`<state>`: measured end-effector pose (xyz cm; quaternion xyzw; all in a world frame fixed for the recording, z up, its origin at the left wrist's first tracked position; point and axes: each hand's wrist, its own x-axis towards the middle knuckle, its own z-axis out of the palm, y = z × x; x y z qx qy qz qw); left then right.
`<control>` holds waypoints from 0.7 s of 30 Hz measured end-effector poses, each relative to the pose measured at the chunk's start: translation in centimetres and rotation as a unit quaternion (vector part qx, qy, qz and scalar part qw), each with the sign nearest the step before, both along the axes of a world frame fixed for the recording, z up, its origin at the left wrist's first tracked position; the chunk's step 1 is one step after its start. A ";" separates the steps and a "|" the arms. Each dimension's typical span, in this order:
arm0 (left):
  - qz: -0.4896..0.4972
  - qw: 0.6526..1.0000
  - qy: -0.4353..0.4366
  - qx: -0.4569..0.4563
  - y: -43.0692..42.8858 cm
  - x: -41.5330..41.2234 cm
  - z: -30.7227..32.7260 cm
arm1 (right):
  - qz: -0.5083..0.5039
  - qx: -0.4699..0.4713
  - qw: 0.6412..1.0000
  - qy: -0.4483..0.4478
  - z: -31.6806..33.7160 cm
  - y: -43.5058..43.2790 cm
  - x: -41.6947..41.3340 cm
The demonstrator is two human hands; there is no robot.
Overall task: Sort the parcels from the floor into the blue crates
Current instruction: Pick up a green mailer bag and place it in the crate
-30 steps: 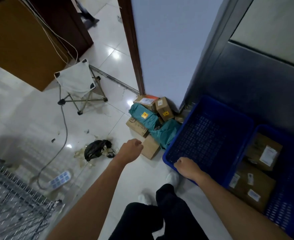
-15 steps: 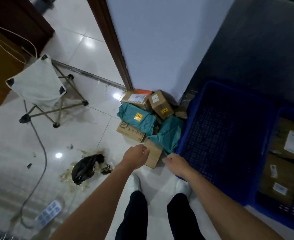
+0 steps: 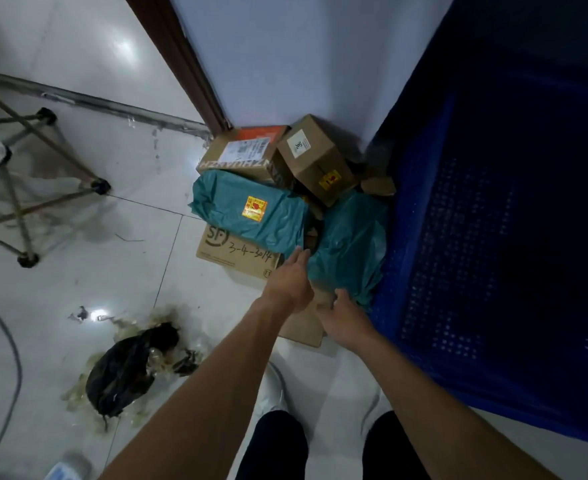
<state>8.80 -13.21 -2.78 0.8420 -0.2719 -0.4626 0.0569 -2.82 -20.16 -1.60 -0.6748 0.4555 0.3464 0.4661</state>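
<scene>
A heap of parcels lies in the corner by the wall: a teal bag with a yellow sticker (image 3: 247, 209), a second teal bag (image 3: 351, 247), an SF cardboard box (image 3: 237, 254), an orange-topped box (image 3: 247, 150), a small brown box (image 3: 315, 157) and a flat brown box (image 3: 306, 329) nearest me. My left hand (image 3: 290, 278) stretches out with straight fingers, its tips at the gap between the two teal bags. My right hand (image 3: 344, 317) hovers over the flat box with its fingers bent at the second bag's lower edge; whether they grip is blurred. The blue crate (image 3: 493, 237) stands to the right, touching the heap.
A black bag amid scraps of clear wrap (image 3: 129, 372) lies on the tiled floor at the left. A folding stool (image 3: 25, 188) stands further left, with a grey cable (image 3: 11, 368) beside it. A brown door frame (image 3: 178, 60) meets the wall behind the heap. My feet are below.
I have leaned in closer to the heap. Both hands moved forward: the left uncurled and reached the teal bags, the right went from the crate's rim to the flat box.
</scene>
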 end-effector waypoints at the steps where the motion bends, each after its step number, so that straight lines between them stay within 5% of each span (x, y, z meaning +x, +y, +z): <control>1: -0.001 1.000 0.003 -0.002 -0.3 0.1 -0.8 | -0.005 0.000 1.000 -0.004 -0.8 0.2 -0.1; 5: 0.001 1.000 -0.004 0.007 -1.6 -0.3 -3.8 | -0.017 -0.024 1.000 -0.005 -2.9 0.8 -0.3; 12: -0.004 0.987 -0.150 -0.050 -2.9 -0.9 -4.5 | -0.018 -0.019 1.000 -0.005 -3.0 0.0 -0.8; 21: 0.040 0.984 -0.080 -0.154 -4.0 0.0 2.3 | -0.047 -0.037 0.998 -0.013 3.3 -2.0 0.0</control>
